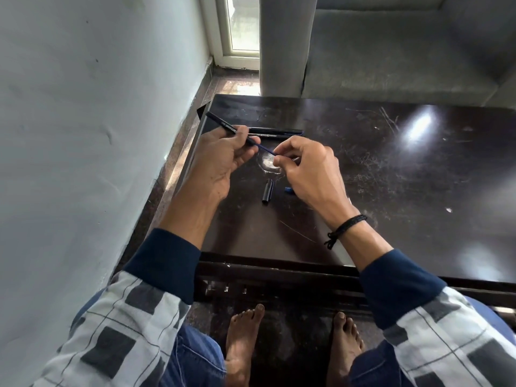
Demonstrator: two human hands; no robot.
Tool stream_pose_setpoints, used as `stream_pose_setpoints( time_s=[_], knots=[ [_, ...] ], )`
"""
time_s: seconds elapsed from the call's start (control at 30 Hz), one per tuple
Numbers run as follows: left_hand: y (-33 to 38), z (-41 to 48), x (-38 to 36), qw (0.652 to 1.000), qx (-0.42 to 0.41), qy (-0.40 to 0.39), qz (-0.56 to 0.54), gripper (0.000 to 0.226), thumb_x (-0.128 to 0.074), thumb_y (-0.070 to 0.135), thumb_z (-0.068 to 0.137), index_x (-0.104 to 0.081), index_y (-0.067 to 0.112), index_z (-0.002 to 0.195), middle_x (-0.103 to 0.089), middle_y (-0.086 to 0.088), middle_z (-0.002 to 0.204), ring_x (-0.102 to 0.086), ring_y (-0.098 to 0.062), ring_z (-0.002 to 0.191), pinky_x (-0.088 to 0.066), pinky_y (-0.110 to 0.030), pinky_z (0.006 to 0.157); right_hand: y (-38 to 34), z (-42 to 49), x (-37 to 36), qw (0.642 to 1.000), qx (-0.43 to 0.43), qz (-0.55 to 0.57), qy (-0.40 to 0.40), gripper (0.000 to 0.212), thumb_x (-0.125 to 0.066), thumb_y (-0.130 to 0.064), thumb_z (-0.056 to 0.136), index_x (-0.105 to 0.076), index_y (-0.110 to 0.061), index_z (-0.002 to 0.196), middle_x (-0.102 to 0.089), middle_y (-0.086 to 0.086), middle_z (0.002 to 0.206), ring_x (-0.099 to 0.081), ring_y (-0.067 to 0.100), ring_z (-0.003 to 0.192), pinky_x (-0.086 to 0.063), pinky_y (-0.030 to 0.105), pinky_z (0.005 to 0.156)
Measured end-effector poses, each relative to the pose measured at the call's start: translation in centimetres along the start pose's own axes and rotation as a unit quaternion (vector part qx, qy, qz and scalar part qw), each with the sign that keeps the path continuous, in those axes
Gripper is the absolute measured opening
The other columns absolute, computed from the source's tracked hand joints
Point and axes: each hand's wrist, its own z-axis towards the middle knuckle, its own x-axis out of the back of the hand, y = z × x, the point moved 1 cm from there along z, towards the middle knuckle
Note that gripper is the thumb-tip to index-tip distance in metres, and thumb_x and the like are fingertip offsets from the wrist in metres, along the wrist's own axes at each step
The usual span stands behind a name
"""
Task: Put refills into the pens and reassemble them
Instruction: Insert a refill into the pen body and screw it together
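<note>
From the head view, my left grip (223, 157) sits left of the frame's centre, thumb and curled fingers closed round a black pen barrel (223, 122). The barrel slants from the upper left down toward the centre. Its far end sticks out past my knuckles and its open end shows just beyond my thumb. It is slim and matte black, with a line of pale print along its side that is too small to read.

A thin blue refill (266, 150) comes out of that open end and runs down and right, straight across the gap between my hands. My right grip (307, 169), just right of centre, pinches the refill's near end between thumb and forefinger, with the other fingers loosely curled behind. I cannot tell how much of the refill is inside the barrel.

Both hands are held above the dark, scratched bench (391, 191). Just behind my fingers, toward the top of the frame, two more dark pens (279, 131) lie side by side across the bench; one shows a blue tip at its right end. Below my hands a short black cap (268, 192) lies on the bench, and just to its right is a small blue piece (288, 189), partly hidden by my right palm. A black cord band (346, 227) circles my right wrist.
</note>
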Motion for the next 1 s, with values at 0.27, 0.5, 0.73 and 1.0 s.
stream_pose_setpoints(
  time_s=[0.27,0.5,0.73,1.0],
  knots=[
    [-0.7,-1.2,-1.4,0.999,0.001,-0.034,0.022,0.011,-0.062,0.009,0.097,-0.068,0.007,0.088,-0.072,-0.008,0.078,-0.07,-0.017,0.075,-0.06,-0.028,0.078,-0.2,-0.2,0.0,0.998,-0.004,0.06,-0.024,0.016,-0.077,-0.038,0.088,-0.067,-0.031,0.097,-0.075,-0.014,0.086,-0.07,0.002,0.077,-0.062,0.041,0.071],
    [-0.3,-0.9,-0.9,1.0,0.002,-0.009,0.019,0.007,-0.062,0.011,0.097,-0.067,0.008,0.093,-0.074,-0.009,0.08,-0.071,-0.017,0.078,-0.06,-0.025,0.075,0.0,0.0,0.0,0.998,-0.018,0.051,-0.018,0.006,-0.08,-0.026,0.085,-0.075,-0.027,0.088,-0.07,-0.014,0.072,-0.068,0.004,0.071,-0.06,0.041,0.075],
    [-0.6,-0.9,-1.0,0.999,0.001,-0.021,0.029,0.009,-0.063,0.014,0.097,-0.067,0.011,0.09,-0.074,-0.008,0.08,-0.072,-0.016,0.075,-0.057,-0.022,0.068,0.3,0.0,0.0,0.996,-0.026,0.076,-0.049,0.009,-0.08,-0.03,0.085,-0.072,-0.027,0.085,-0.075,-0.011,0.071,-0.073,0.007,0.072,-0.061,0.04,0.073],
    [-0.2,-0.8,-0.7,1.0,0.006,-0.01,0.003,0.008,-0.064,0.012,0.096,-0.067,0.012,0.089,-0.075,-0.004,0.074,-0.073,-0.016,0.081,-0.06,-0.024,0.074,3.3,1.5,4.1,0.981,-0.072,-0.18,0.023,0.016,-0.074,-0.037,0.083,-0.071,-0.023,0.091,-0.074,0.0,0.095,-0.069,0.028,0.093,-0.049,0.033,0.076]
  ],
)
